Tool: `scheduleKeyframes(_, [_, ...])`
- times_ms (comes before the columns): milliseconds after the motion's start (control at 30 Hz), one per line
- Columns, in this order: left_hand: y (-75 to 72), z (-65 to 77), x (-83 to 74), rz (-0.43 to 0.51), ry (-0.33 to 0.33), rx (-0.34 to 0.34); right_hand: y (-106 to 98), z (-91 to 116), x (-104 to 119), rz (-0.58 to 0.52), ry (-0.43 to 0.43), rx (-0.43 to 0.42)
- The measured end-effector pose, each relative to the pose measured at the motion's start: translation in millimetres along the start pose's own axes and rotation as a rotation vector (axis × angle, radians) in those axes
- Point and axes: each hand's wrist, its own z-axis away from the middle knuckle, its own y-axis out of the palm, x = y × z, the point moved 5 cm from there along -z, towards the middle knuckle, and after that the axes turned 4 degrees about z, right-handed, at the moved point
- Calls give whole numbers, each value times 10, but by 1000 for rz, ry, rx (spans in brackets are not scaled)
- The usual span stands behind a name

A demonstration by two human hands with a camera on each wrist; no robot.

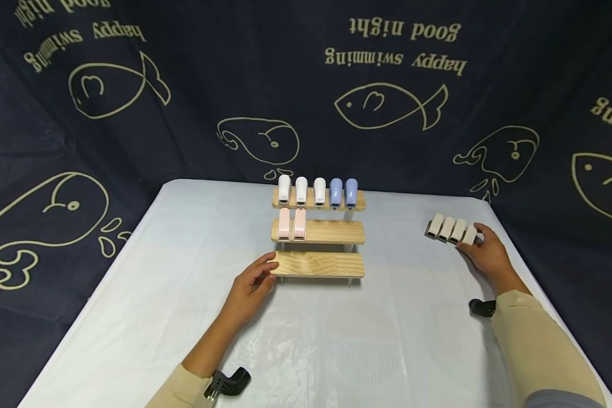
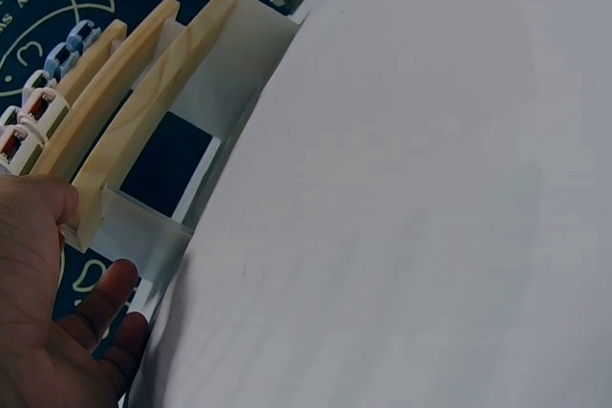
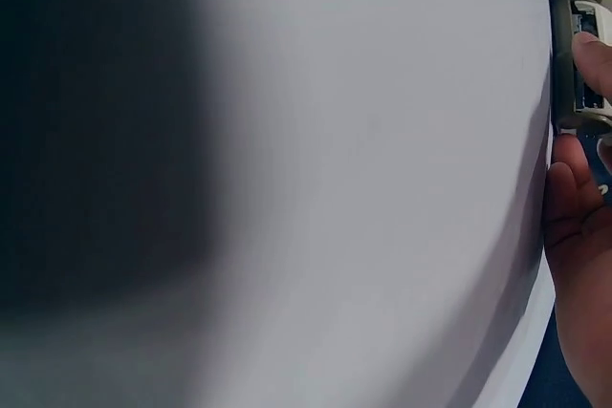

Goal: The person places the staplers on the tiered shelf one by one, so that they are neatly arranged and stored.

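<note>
Right hand (image 1: 489,258) pinches endmost cream plastic mini stapler (image 1: 470,234) in row of four, near right edge of white-covered desk (image 1: 183,328). Left hand (image 1: 249,288), fingers loosely bent, touches left end of lowest board on three-tier pale wooden stand (image 1: 318,264). Wide stretch of desk separates stand from row. Right wrist view: row cut off by border; dark blur at left unreadable.

Fish-print curtains (image 1: 265,73) beside a covered table (image 1: 194,249) suggest a makeshift booth.
</note>
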Motion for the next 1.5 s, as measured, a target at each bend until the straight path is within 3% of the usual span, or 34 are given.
scheduleKeyframes(667, [0, -1, 3, -9, -59, 19, -57, 137, 25, -26, -2, -55])
scheduleKeyframes(1000, [10, -5, 3, -10, -10, -5, -144, 278, 175, -205, 30, -111])
scheduleKeyframes(1167, [12, -14, -130, -22, -1, -19, -146, 339, 313, -254, -11, -158])
scheduleKeyframes(1367, [-21, -28, -398, -24, -4, -3, -78, 423, 569, -320, -102, -134])
scheduleKeyframes(1467, [-24, -29, -425, -19, -9, 5, -55, 457, 690, -323, -137, -128])
scheduleKeyframes(1500, [-15, -26, -366, -18, -12, 4, -54, 470, 735, -322, -146, -125])
